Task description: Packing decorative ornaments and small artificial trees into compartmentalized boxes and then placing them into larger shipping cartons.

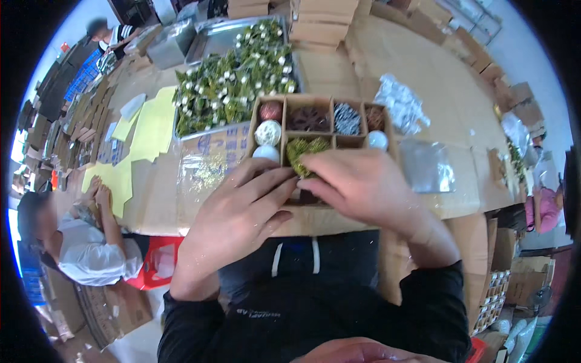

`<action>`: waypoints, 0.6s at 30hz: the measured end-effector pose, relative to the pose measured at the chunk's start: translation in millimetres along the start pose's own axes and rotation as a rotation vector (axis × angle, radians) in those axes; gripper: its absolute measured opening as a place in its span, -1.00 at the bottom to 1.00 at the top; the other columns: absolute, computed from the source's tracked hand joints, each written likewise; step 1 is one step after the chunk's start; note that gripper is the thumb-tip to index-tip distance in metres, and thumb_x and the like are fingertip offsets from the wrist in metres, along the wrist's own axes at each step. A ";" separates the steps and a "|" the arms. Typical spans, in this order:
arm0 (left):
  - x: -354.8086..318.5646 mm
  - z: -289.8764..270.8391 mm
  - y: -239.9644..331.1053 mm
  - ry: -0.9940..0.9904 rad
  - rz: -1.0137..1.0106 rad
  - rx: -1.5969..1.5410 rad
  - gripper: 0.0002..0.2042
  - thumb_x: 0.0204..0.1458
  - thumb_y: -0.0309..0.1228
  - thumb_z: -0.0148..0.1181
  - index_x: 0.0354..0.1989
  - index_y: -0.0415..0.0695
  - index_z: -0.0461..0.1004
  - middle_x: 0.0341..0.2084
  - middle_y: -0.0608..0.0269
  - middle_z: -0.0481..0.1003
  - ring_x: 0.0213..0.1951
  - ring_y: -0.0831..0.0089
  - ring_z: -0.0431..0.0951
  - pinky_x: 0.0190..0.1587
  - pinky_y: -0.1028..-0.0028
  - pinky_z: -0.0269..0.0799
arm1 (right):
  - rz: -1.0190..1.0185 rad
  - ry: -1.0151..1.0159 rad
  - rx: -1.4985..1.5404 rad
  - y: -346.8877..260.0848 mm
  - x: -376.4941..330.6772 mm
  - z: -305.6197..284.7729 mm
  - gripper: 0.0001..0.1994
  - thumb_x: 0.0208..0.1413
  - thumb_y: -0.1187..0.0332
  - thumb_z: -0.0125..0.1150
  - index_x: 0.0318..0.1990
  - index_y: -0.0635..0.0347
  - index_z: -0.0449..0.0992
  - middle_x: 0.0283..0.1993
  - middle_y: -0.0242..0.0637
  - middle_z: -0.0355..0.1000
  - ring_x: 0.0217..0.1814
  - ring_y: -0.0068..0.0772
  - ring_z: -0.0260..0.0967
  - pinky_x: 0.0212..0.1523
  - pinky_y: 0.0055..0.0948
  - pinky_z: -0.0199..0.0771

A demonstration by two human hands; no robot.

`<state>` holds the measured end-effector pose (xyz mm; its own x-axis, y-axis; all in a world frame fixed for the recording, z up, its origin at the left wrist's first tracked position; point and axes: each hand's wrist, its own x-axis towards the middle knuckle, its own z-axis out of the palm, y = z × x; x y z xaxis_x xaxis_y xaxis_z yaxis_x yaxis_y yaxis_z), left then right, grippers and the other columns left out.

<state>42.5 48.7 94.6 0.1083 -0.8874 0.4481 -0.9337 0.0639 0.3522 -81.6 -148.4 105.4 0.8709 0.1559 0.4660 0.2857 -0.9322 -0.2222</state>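
Note:
A divided cardboard box (394,145) lies on the table in front of me. My right hand (363,181) pinches a green heart-shaped ornament (298,151) between thumb and fingers, over a middle compartment. My left hand (242,206) reaches over the box's near left corner, fingers stretched and thumb apart; its fingertips come close to the heart's lower end, and whether they touch it is hidden. Other compartments hold a dark red ball (270,110), a white textured ball (267,133), white balls (377,140), a brown pinecone-like piece (308,118), a frosted pinecone (347,118) and a brown ball (374,115).
Behind the box a metal tray (177,124) holds many green sprigs with white tips. Crumpled silvery plastic (400,103) and a clear bag (426,166) lie to the right, yellow sheets (151,130) to the left. A person in white (91,254) sits at the left side.

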 end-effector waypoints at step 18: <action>-9.4 25.5 8.5 0.115 0.018 0.237 -0.50 -0.04 -0.33 0.34 0.09 -0.29 0.48 0.09 0.02 0.49 0.20 0.15 0.44 0.28 0.17 0.29 | 0.246 0.029 -0.172 -49.5 -26.8 17.1 -0.53 0.16 0.20 0.23 0.14 0.32 0.44 0.27 -0.10 0.36 0.37 -0.09 0.22 0.29 -0.08 0.23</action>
<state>24.8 46.0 72.3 0.1167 -0.8288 0.5473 -0.9882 -0.0418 0.1475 -112.2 -100.9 89.2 0.8931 -0.0885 0.4410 -0.0064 -0.9828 -0.1844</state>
